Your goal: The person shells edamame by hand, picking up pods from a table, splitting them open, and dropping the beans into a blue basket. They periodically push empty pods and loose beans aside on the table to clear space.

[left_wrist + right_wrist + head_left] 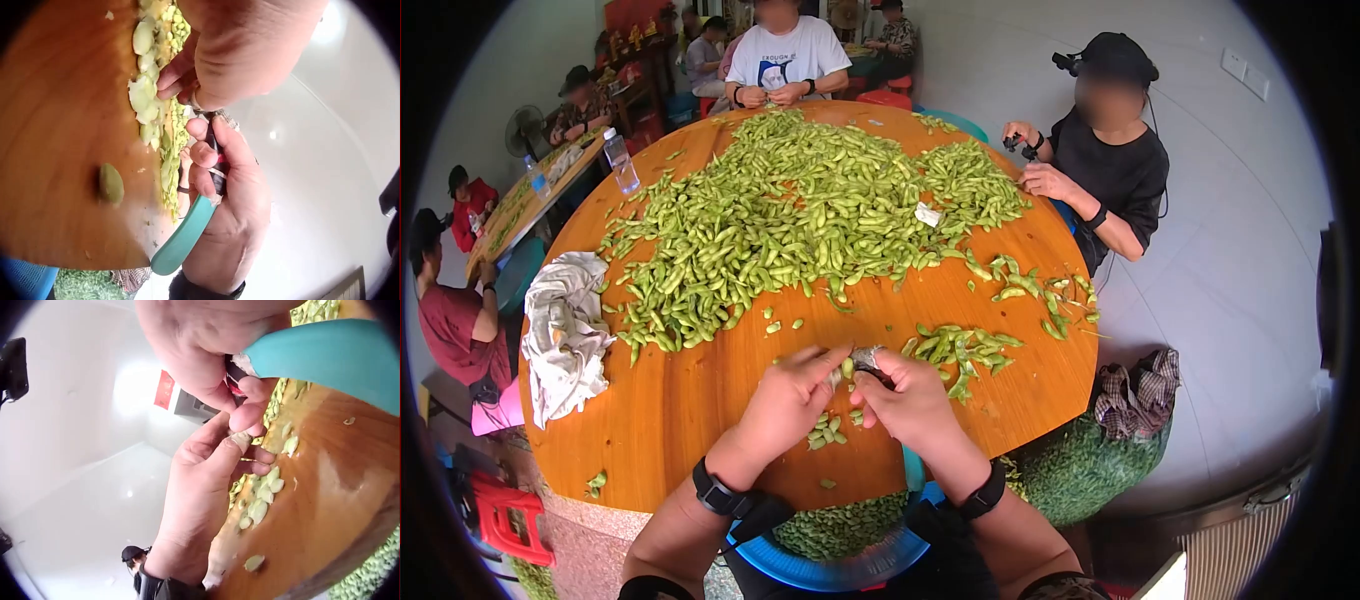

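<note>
My right hand (915, 402) (240, 194) (206, 344) grips a tool with a teal curved handle (186, 236) (319, 357) and a dark wrapped section. Opposite it, my left hand (785, 405) (250, 53) (199, 490) pinches a small green bean or pod (847, 369) in the head view; its thumb has a pale wrapping. The fingertips of both hands meet above the table's near edge. Loose green beans (824, 436) (144, 94) (262, 499) lie on the wood just below the hands.
A large pile of green pods (790, 210) covers the round table (700, 400). Smaller heaps (965, 347) lie to the right. A white cloth (565, 330) and a bottle (620, 160) stand left. Below the edge is a blue basin (830, 575). Several people sit around.
</note>
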The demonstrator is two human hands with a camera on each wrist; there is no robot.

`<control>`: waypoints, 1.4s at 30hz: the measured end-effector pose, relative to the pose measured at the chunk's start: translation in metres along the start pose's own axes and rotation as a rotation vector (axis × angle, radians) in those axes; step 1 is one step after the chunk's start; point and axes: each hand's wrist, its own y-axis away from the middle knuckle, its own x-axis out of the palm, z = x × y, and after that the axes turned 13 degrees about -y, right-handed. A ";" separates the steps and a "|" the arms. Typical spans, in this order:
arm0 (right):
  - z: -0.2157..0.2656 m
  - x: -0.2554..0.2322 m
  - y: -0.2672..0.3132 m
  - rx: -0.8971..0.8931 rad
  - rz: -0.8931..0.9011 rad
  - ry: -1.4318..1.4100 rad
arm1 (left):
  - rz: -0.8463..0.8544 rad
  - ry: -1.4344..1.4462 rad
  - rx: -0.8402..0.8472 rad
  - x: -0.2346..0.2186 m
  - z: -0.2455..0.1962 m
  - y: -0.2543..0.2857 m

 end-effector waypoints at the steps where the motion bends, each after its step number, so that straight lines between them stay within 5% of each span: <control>1: -0.002 0.000 0.001 -0.047 -0.007 0.041 | -0.039 -0.231 0.104 -0.001 -0.007 0.003; 2: 0.001 0.003 0.003 -0.039 -0.008 0.041 | -0.075 -0.460 0.204 -0.002 -0.011 0.006; 5: 0.008 0.008 0.008 -0.081 0.009 0.162 | -0.027 -0.506 0.155 -0.004 -0.012 0.008; 12: 0.012 0.006 0.011 -0.046 0.052 0.241 | 0.033 -0.375 0.131 -0.005 -0.013 0.008; 15: 0.017 0.004 0.014 -0.049 0.065 0.228 | -0.027 -0.229 0.152 0.002 -0.005 0.007; 17: 0.018 0.005 0.013 -0.051 0.088 0.210 | 0.008 0.240 -0.134 0.004 -0.003 0.007; 20: 0.017 0.004 0.012 -0.047 0.081 0.128 | 0.070 0.535 -0.262 0.003 0.003 0.003; 24: 0.018 0.001 0.011 -0.017 0.082 0.147 | 0.026 0.454 -0.222 0.008 0.003 0.006; 27: 0.014 -0.003 0.012 -0.014 0.093 0.183 | -0.037 -0.072 -0.003 0.006 -0.009 0.008; 33: 0.007 0.002 0.013 0.001 0.079 0.157 | -0.081 -0.326 0.078 0.008 -0.003 0.008; 42: 0.002 -0.001 0.007 0.045 0.034 0.039 | -0.058 -0.288 0.044 0.005 -0.011 0.008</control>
